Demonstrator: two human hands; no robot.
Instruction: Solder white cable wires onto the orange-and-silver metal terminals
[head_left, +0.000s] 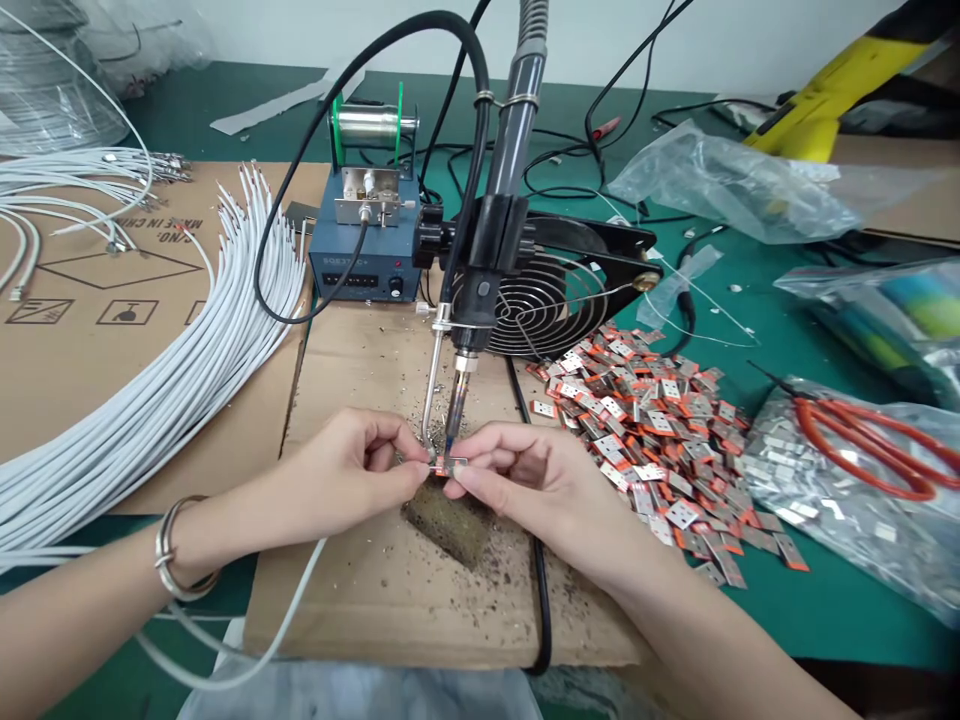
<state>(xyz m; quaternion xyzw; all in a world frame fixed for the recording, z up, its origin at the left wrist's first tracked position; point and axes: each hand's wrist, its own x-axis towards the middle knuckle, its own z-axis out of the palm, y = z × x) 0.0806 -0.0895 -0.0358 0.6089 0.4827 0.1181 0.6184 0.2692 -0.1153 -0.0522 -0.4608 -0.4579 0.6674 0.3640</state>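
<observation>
Under the tip of a mounted soldering iron (460, 395), my right hand (517, 475) pinches a small USB connector (452, 465) with an orange part. My left hand (375, 465) is closed on the end of a white cable (300, 590), which loops down below my wrist. The cable's end meets the connector, between my fingertips. A thin metal feed tube (433, 385) comes down beside the iron tip. Just below my fingers lies a dirty brown sponge (450, 520) on the cardboard (337, 620).
White cables (217, 350) lie bundled at left. Behind stand a blue solder feeder (367, 245) and a black fan (555, 290). Connectors (660, 430) are heaped at right, near a plastic bag (847, 500) and orange-handled scissors (862, 440). A black cord (541, 600) crosses the cardboard.
</observation>
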